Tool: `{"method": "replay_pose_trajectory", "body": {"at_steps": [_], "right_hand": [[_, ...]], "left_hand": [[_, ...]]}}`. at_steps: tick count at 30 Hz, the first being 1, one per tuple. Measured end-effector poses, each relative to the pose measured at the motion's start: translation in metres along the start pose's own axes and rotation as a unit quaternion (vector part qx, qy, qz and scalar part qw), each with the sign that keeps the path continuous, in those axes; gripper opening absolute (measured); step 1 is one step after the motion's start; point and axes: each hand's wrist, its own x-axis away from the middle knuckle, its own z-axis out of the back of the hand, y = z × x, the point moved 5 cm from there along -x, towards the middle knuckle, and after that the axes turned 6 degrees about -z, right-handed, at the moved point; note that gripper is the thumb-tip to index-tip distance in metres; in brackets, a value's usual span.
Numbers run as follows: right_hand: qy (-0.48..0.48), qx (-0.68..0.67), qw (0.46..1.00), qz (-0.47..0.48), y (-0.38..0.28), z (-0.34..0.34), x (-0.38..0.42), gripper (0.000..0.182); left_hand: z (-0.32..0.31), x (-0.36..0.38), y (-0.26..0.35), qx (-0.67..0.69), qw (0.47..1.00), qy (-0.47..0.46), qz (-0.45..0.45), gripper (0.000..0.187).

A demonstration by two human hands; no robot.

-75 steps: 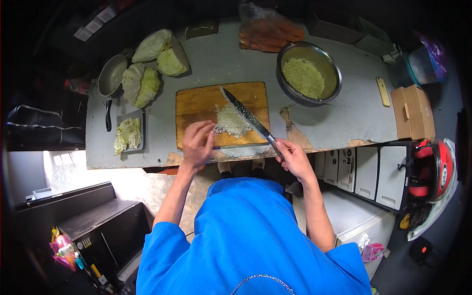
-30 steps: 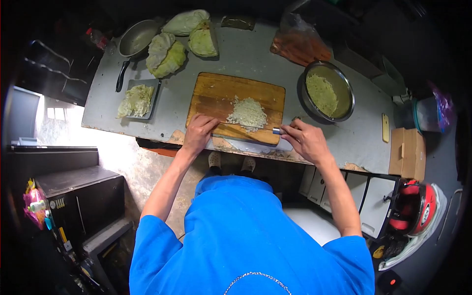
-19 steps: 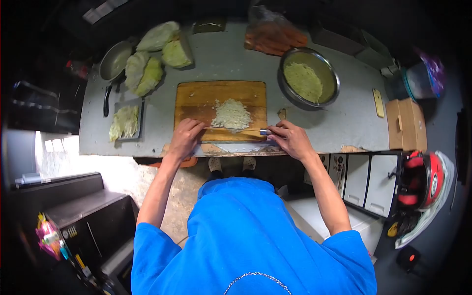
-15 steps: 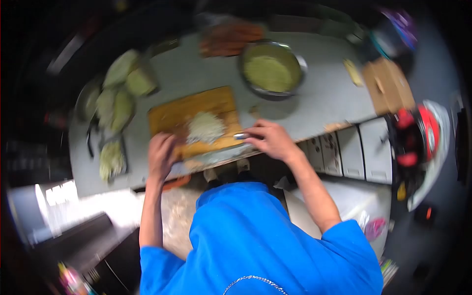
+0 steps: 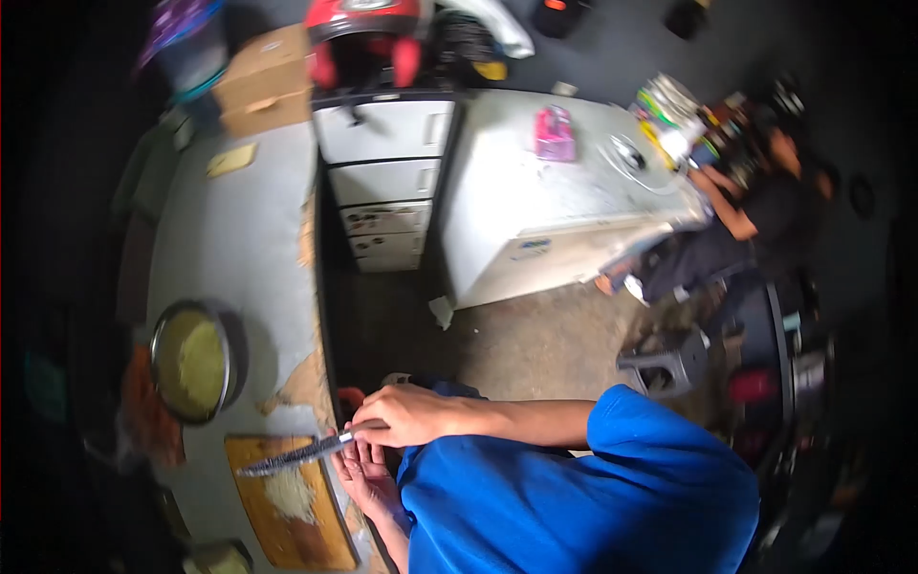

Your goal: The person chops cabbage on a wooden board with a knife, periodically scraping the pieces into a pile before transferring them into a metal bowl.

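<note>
A knife (image 5: pixel 292 456) with a dark, speckled blade is held by its handle in my right hand (image 5: pixel 406 416), its blade reaching over the wooden cutting board (image 5: pixel 320 547). Below it, my left hand (image 5: pixel 368 483) is palm up at the counter edge, fingers apart, with nothing seen in it. On the board lies a pile of finely chopped pale vegetable (image 5: pixel 290 495). Beyond the board, a metal bowl (image 5: pixel 228 368) holds more of the chopped pale green vegetable (image 5: pixel 201 364).
Orange vegetables (image 5: pixel 153 407) lie beyond the bowl. A cardboard box (image 5: pixel 263 81), a red helmet (image 5: pixel 368 17) and white drawers (image 5: pixel 382 134) are farther along. A white table (image 5: pixel 497 182) stands to the right, with another person (image 5: pixel 779 215) in dark clothes seated beside it.
The view has swung round to the right, bringing the white table and the other person in. My hands have come together, and the knife now points across the board.
</note>
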Motion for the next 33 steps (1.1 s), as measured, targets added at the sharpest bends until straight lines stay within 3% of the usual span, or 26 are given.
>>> {"method": "replay_pose_trajectory", "body": {"at_steps": [4,6,10,11,14,16,17,18,22,24,26,28,30,31,33], "right_hand": [[0.053,-0.001,0.998,-0.030,0.001,0.006,0.029,0.026],[0.059,-0.016,0.998,-0.016,0.003,0.004,0.034,0.026],[-0.007,-0.009,1.000,0.004,-0.006,-0.009,0.019,0.028],[-0.035,0.000,0.999,0.005,-0.011,-0.012,0.011,0.028],[-0.136,0.036,0.990,-0.006,-0.023,-0.035,-0.025,0.028],[-0.127,0.093,0.987,0.026,-0.031,-0.049,-0.046,0.029],[-0.165,0.120,0.979,-0.004,-0.042,-0.053,-0.056,0.032],[-0.145,0.119,0.982,0.025,-0.037,-0.062,-0.064,0.033],[-0.147,0.186,0.967,0.097,-0.070,-0.065,-0.082,0.031],[-0.146,0.219,0.958,0.113,-0.068,-0.070,-0.090,0.030],[-0.153,0.230,0.954,0.115,-0.062,-0.067,-0.103,0.030],[-0.137,0.184,0.966,0.118,-0.050,-0.056,-0.119,0.028],[-0.124,0.166,0.975,0.084,-0.048,-0.048,-0.128,0.027],[-0.108,0.153,0.976,0.106,-0.040,-0.046,-0.134,0.028],[-0.099,0.157,0.976,0.114,-0.023,-0.041,-0.139,0.029]], "left_hand": [[0.024,-0.023,0.005,-0.066,0.996,0.051,0.039,0.024],[0.030,-0.029,0.022,-0.080,0.994,0.056,0.039,0.021],[0.045,-0.014,0.053,-0.147,0.973,0.175,-0.021,0.018],[0.065,-0.011,0.063,-0.114,0.991,0.072,-0.004,0.017],[0.082,0.007,0.100,-0.146,0.935,0.315,-0.067,0.021],[0.141,0.018,0.124,-0.096,0.922,0.354,-0.122,0.034],[0.154,0.027,0.137,-0.113,0.901,0.393,-0.149,0.041],[0.162,0.032,0.151,-0.128,0.878,0.429,-0.171,0.047],[0.158,0.056,0.189,-0.310,0.826,0.416,-0.222,0.046],[0.144,0.065,0.201,-0.517,0.720,0.396,-0.242,0.045],[0.118,0.071,0.208,-0.675,0.575,0.412,-0.210,0.047],[0.140,0.061,0.181,-0.745,0.511,0.381,-0.197,0.056],[0.138,0.045,0.147,-0.734,0.554,0.369,-0.134,0.065],[0.131,0.040,0.139,-0.732,0.551,0.379,-0.135,0.065],[0.111,0.029,0.125,-0.780,0.530,0.281,-0.180,0.073]]}}
